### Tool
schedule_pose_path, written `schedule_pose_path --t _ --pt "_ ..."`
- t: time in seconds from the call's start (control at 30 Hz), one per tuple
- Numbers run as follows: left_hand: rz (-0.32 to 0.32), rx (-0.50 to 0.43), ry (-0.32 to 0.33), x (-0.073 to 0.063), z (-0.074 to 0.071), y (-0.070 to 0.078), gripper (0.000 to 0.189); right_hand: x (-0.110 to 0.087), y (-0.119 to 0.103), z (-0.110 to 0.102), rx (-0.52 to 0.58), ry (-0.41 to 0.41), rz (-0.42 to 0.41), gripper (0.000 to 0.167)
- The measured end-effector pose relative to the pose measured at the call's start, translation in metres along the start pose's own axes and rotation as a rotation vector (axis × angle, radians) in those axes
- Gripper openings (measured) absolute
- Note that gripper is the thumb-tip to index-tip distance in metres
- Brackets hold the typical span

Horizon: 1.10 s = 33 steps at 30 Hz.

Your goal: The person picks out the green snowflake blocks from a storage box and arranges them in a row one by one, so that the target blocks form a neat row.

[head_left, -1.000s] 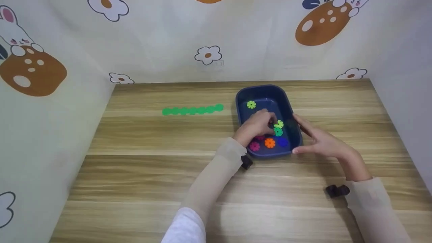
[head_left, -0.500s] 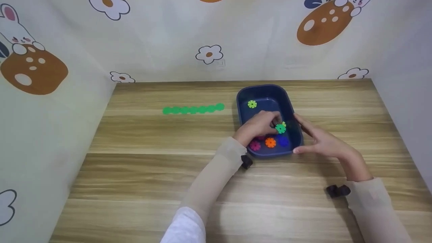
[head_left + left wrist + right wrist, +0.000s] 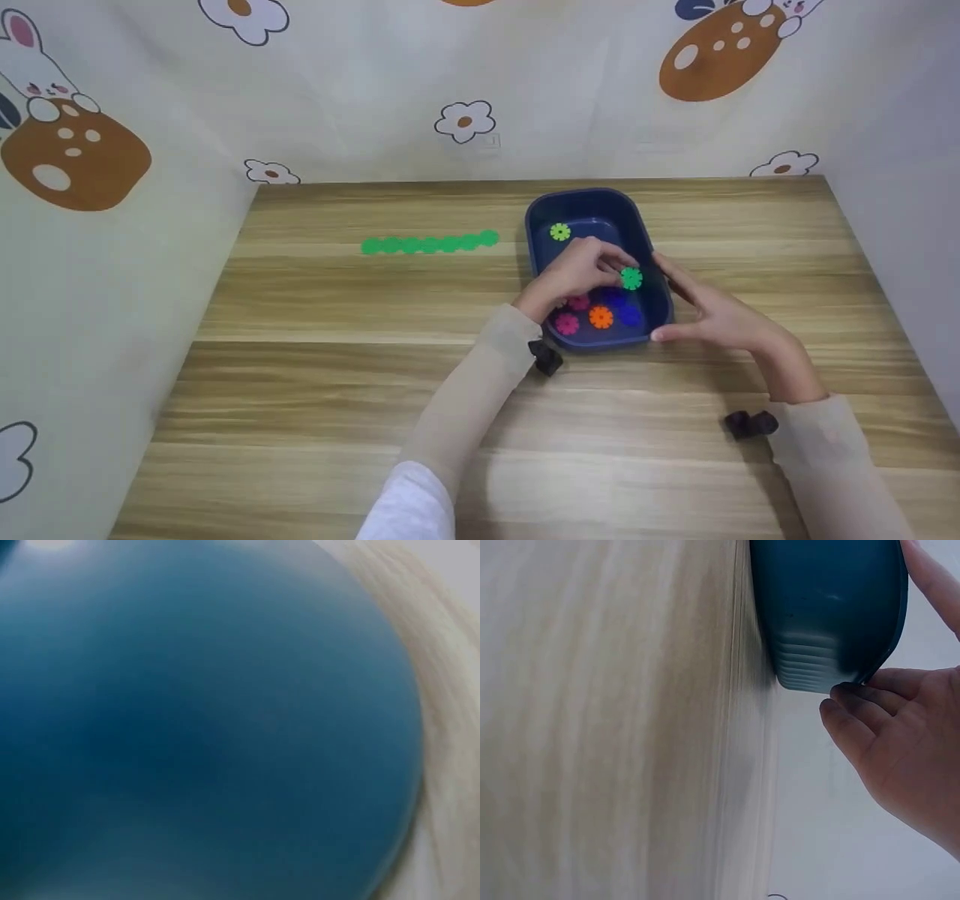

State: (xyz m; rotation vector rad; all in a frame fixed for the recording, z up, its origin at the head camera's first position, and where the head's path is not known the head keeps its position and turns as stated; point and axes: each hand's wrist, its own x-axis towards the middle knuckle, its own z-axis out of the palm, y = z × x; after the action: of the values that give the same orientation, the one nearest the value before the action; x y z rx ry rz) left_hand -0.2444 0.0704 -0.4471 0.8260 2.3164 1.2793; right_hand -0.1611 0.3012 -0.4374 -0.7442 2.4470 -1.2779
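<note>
In the head view, my left hand reaches over the dark blue plastic tub and pinches a green snowflake disc at its fingertips. Beneath it in the tub lie an orange disc, pink discs and blue discs; a yellow-green disc lies toward the far end. My right hand holds the tub's right side, thumb at the near corner and fingers along the wall. The left wrist view is filled by the blurred tub wall. Fingertips meet the tub's rim in the right wrist view.
Left of the tub, a row of joined green discs lies on the wooden table. A patterned cloth hangs behind the table's far edge and along the sides. Black wrist cameras sit at both sleeves.
My left hand has lifted the green disc from among the others and shifted it slightly right and away. A yellow-green disc beside it is no longer visible. The right hand and tub stay put.
</note>
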Motion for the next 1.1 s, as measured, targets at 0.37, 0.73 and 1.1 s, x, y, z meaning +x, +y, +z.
schedule_pose_path --t 0.37,0.73,1.1 --pt "0.095 -0.267 0.09 -0.008 -0.008 0.001 0.027 0.001 -0.004 0.001 -0.011 -0.003 -0.015 0.104" --pt "0.102 -0.328 0.224 -0.029 -0.046 0.001 0.028 0.0 -0.004 -0.001 -0.025 -0.009 0.012 0.102" --pt "0.014 -0.411 0.43 -0.07 -0.102 -0.031 0.031 0.0 -0.006 -0.002 -0.01 -0.01 0.038 0.104"
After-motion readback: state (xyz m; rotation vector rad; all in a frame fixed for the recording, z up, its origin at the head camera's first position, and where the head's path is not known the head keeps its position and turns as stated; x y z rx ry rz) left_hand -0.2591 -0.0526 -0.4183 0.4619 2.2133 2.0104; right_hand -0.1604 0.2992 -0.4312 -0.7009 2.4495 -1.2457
